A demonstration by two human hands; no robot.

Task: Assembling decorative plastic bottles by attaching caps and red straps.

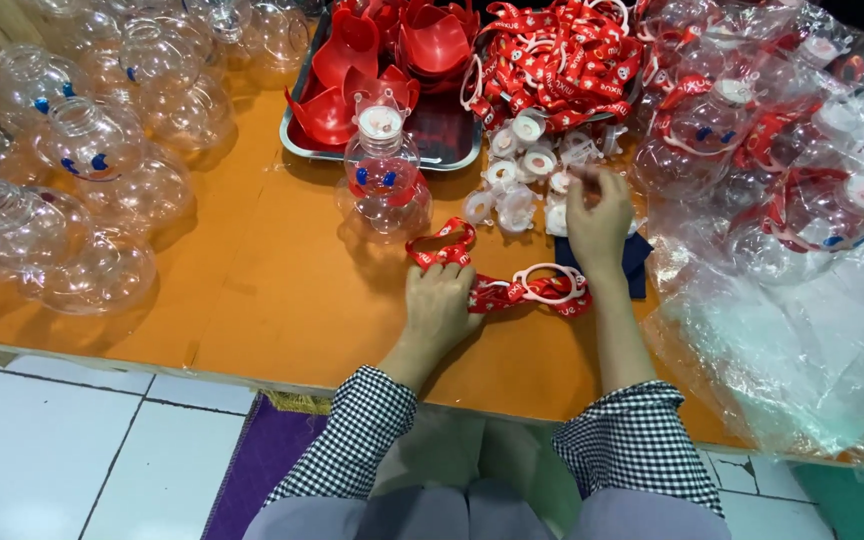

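Red strap [512, 290] lies pinned under my left hand [442, 305], fingers curled closed on it; my right hand [597, 215] pinches 1 white cap [557, 185] (pile just beyond fingertips). I'd keep that strap flat.

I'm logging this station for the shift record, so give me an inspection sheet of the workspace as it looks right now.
Surface: orange table, mostly covered.
Job's things: red strap with ring under left hand; white caps; assembled clear bottle upright.
Clutter: empty clear bottles at left; metal tray of red parts; bagged finished bottles at right.
Grippers: left hand rests on strap; right hand reaches into caps.
Cables: nothing seen.
Surroundings: white tiled floor, purple mat.
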